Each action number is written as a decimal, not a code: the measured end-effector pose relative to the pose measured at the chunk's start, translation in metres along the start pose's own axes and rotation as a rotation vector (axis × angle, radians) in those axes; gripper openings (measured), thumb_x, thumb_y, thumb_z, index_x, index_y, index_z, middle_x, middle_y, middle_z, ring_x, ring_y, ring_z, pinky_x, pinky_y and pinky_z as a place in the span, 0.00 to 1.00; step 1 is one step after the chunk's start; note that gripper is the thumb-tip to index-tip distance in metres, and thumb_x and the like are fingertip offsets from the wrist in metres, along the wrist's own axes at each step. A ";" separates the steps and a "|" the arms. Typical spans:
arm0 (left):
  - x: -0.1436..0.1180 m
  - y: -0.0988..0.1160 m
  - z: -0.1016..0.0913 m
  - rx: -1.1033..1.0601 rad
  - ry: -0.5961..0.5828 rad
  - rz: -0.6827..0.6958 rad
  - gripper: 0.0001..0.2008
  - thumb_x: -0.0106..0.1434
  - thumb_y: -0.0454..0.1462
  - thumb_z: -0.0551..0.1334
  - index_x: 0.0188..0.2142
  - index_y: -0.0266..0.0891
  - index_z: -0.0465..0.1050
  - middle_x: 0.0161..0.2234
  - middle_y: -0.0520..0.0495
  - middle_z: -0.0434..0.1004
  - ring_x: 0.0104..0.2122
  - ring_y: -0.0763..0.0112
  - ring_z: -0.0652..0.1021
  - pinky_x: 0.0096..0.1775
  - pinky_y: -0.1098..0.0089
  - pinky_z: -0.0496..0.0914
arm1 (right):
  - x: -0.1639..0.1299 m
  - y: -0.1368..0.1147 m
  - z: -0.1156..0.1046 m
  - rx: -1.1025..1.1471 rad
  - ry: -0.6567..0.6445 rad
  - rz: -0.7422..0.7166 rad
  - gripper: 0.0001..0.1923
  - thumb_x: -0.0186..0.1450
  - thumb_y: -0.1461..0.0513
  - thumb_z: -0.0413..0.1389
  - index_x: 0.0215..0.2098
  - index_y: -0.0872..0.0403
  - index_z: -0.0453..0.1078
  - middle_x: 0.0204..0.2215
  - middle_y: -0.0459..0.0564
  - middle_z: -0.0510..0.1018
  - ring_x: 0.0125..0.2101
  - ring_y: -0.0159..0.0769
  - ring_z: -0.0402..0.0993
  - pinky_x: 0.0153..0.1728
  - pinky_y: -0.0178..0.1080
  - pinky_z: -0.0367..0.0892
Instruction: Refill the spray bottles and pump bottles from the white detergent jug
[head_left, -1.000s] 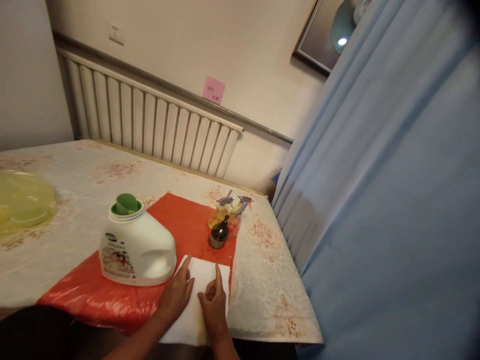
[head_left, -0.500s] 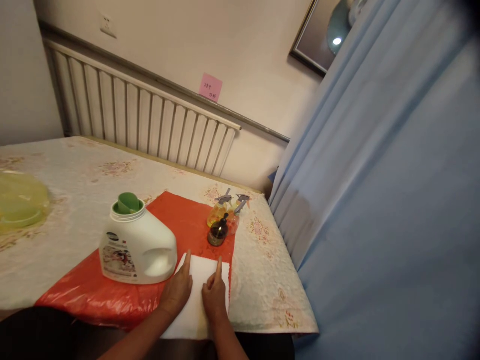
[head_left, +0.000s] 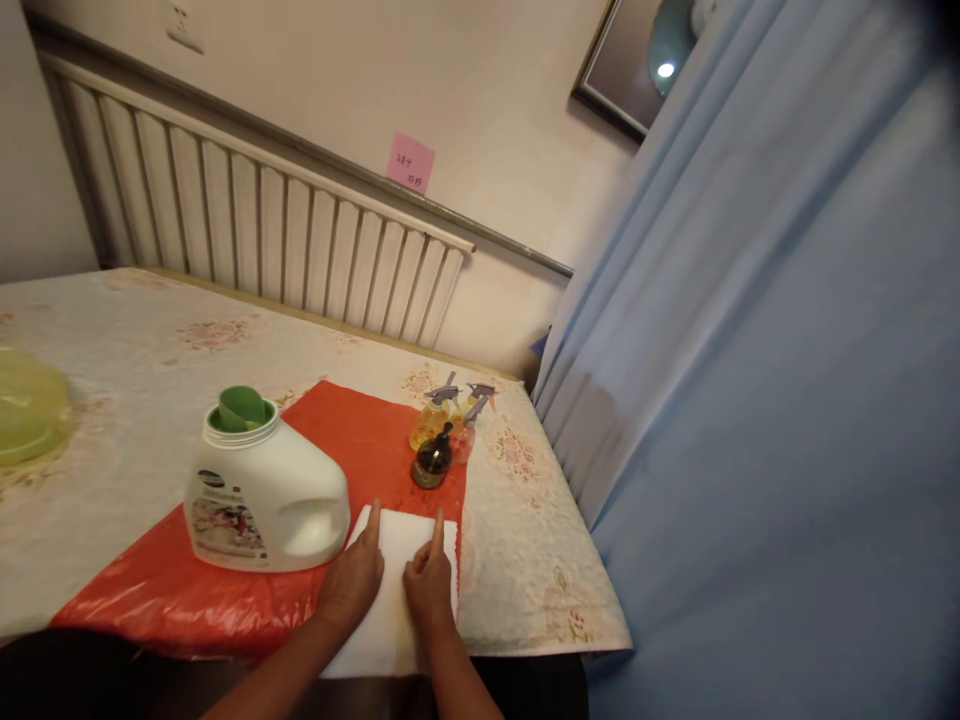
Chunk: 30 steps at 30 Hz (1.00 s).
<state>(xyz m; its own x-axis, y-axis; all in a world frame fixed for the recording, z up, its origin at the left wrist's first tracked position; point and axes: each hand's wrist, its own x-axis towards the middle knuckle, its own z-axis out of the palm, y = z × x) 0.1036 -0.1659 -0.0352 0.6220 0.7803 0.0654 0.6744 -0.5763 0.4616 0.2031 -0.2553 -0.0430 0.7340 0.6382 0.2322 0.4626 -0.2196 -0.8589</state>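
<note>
A white sheet or pad [head_left: 395, 600] with a finely scalloped edge lies at the front of the red plastic sheet [head_left: 346, 440]. My left hand [head_left: 352, 578] rests on its left side, index finger stretched towards the far edge. My right hand [head_left: 430, 585] lies near its right side, index finger also pointing away and the other fingers curled. Nothing shows in either hand. Left of my hands stands a white jug [head_left: 266, 505] with a green cap [head_left: 241, 408] in its mouth. Beyond the pad is a small dark pump bottle [head_left: 432, 462].
Behind the dark bottle cluster several spray bottles, one with yellow liquid [head_left: 427, 425]. A yellow-green translucent item [head_left: 30, 405] sits at the far left of the flowered tablecloth [head_left: 510, 530]. A radiator [head_left: 285, 230] lines the wall; a blue curtain [head_left: 720, 400] hangs right.
The whole view has shifted slightly, so the jug and background appear a little further left. My hands keep the same pose on the white pad.
</note>
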 end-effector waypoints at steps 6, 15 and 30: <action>-0.001 0.001 -0.001 0.016 0.006 -0.003 0.34 0.64 0.28 0.47 0.68 0.27 0.37 0.50 0.31 0.78 0.40 0.55 0.81 0.39 0.62 0.69 | 0.000 0.002 0.001 -0.007 0.016 0.002 0.47 0.49 0.74 0.48 0.68 0.60 0.50 0.19 0.37 0.64 0.21 0.33 0.64 0.26 0.33 0.61; -0.001 0.001 0.002 0.038 0.002 0.004 0.34 0.64 0.28 0.47 0.68 0.28 0.36 0.51 0.31 0.77 0.42 0.56 0.81 0.40 0.63 0.69 | -0.001 -0.001 -0.001 0.011 0.018 0.004 0.46 0.49 0.74 0.48 0.68 0.60 0.51 0.19 0.36 0.62 0.21 0.33 0.63 0.26 0.34 0.61; -0.003 0.000 0.002 0.050 0.015 0.011 0.35 0.64 0.28 0.47 0.68 0.31 0.37 0.55 0.32 0.74 0.43 0.58 0.81 0.40 0.65 0.70 | -0.001 0.001 0.000 0.004 0.034 -0.010 0.46 0.48 0.74 0.49 0.67 0.60 0.54 0.19 0.36 0.63 0.21 0.33 0.63 0.25 0.33 0.59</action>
<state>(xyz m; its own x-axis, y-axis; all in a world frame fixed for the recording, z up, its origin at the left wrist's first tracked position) 0.1027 -0.1685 -0.0376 0.6237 0.7771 0.0838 0.6866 -0.5960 0.4163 0.2028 -0.2557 -0.0444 0.7460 0.6146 0.2563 0.4682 -0.2105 -0.8582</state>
